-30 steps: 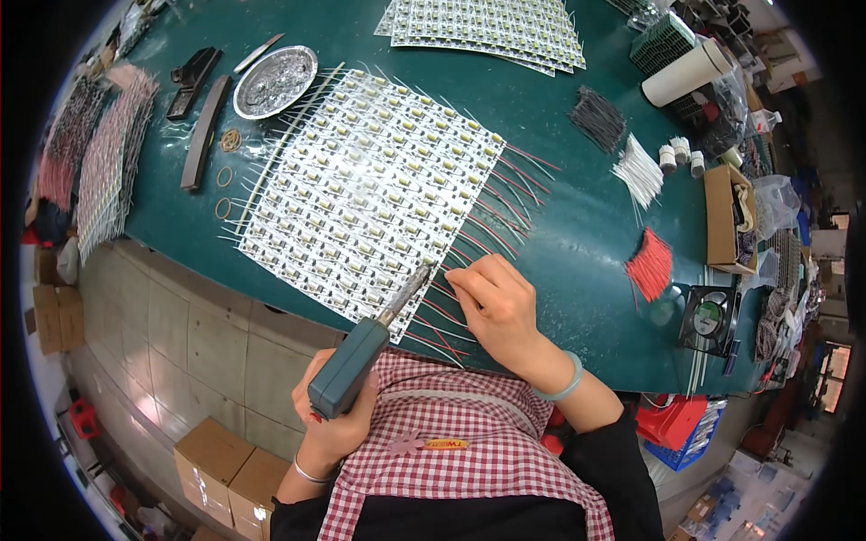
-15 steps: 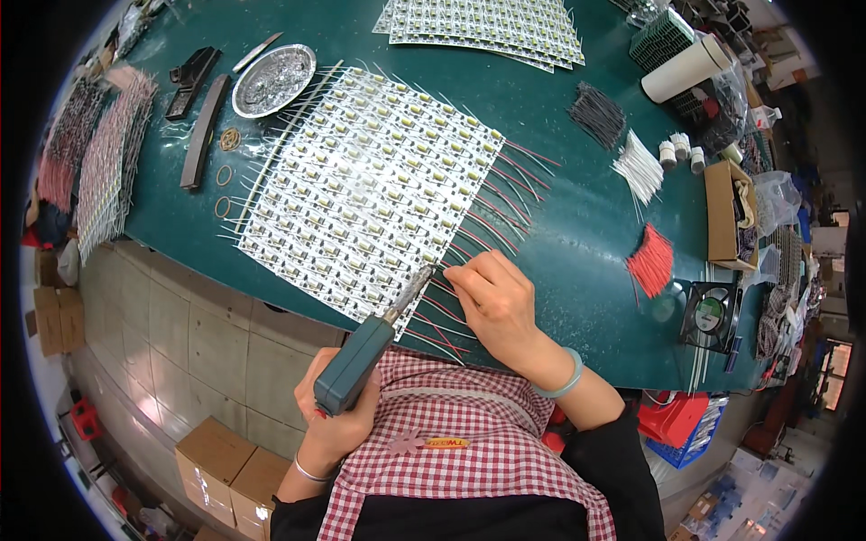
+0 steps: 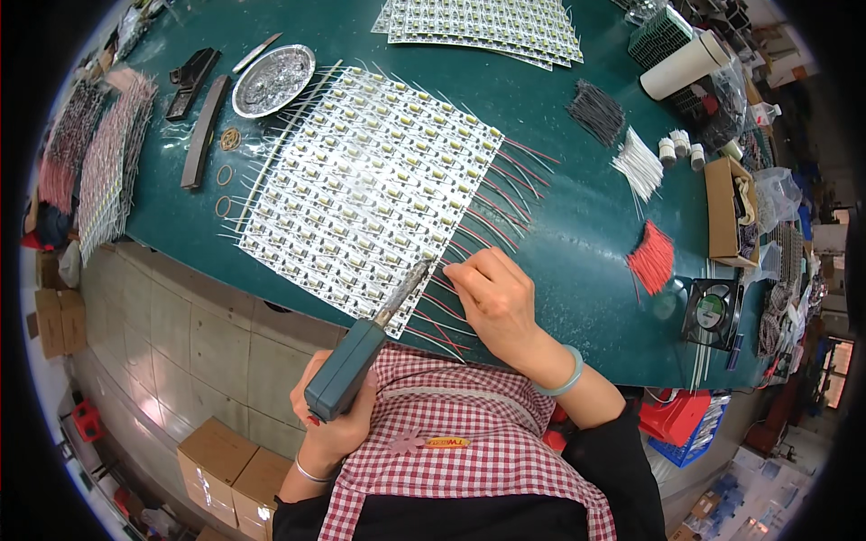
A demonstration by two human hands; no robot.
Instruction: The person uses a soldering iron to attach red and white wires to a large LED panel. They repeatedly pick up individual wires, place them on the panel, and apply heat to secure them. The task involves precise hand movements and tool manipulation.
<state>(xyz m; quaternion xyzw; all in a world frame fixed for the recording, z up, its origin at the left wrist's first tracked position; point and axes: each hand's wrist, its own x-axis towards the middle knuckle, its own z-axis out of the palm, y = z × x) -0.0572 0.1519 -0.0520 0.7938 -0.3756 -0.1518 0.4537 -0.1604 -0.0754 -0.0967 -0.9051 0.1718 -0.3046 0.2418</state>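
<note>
My left hand (image 3: 336, 410) is wrapped round a dark green soldering gun (image 3: 346, 368). The gun's metal tip (image 3: 417, 272) reaches to the right edge of a white circuit board panel (image 3: 361, 171) covered with rows of yellowish components. Right beside that tip, my right hand (image 3: 493, 296) has its thumb and fingers pinched together over the wire ends, apparently on a thin wire, though the fingers cover most of it. Red, black and white wires (image 3: 492, 216) stick out along the panel's right edge. More pale wires run along its left side.
At the right lie bundles of black wires (image 3: 596, 114), white wires (image 3: 639, 171) and red wires (image 3: 651, 258), near a small fan (image 3: 711, 312) and a cardboard box (image 3: 724, 212). A metal dish (image 3: 302, 68) stands at the far left. Stacked panels (image 3: 487, 27) lie at the back.
The soldering gun has shifted slightly left with my left hand, its tip drawing a little away from my right fingers. My right hand has stayed nearly in place.
</note>
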